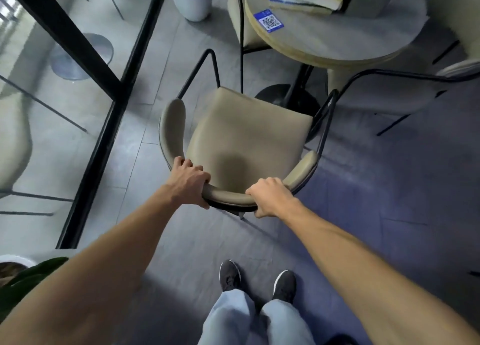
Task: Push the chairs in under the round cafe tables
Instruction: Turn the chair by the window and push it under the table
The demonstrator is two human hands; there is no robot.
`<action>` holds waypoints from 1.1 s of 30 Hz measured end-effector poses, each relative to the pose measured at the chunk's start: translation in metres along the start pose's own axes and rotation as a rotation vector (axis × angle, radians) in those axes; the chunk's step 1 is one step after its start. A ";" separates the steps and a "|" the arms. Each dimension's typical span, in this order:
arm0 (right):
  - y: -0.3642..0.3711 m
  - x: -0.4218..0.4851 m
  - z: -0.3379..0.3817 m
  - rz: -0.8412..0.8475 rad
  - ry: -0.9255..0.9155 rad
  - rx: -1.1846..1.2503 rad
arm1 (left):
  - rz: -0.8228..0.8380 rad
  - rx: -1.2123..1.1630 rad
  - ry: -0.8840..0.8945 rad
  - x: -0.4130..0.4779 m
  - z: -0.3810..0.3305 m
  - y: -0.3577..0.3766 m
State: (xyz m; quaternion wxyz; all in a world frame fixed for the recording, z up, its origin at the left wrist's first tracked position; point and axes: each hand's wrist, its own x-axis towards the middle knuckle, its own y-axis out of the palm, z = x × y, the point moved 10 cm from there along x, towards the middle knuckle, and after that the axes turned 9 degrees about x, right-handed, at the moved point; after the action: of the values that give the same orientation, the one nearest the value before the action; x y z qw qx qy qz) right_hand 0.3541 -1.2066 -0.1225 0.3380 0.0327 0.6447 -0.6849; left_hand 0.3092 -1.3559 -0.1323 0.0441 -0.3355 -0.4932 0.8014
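Note:
A beige padded chair (246, 134) with a curved backrest and thin black metal legs stands on the grey floor in front of me. My left hand (191, 179) grips the left part of the backrest. My right hand (270, 196) grips its right part. The round cafe table (337, 46) with a pale wooden edge and a black foot stands beyond the chair, at the upper right. The chair's front edge sits near the table's foot, with the seat mostly outside the tabletop.
A glass wall with a black frame (104, 126) runs along the left. Another beige chair (239, 12) is at the table's far side, and one (459, 66) at the right. Books and a QR sticker (268, 21) lie on the table. A potted plant (28, 277) is at lower left.

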 end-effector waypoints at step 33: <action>-0.057 0.111 -0.050 -0.115 0.091 0.125 | -0.042 0.185 0.166 0.134 0.091 -0.046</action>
State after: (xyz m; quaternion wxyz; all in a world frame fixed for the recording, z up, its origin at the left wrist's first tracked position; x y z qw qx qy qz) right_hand 0.2203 -1.2117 -0.1348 0.2657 0.0479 0.6165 -0.7397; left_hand 0.1414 -1.3478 -0.1346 0.1324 -0.3849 -0.4188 0.8118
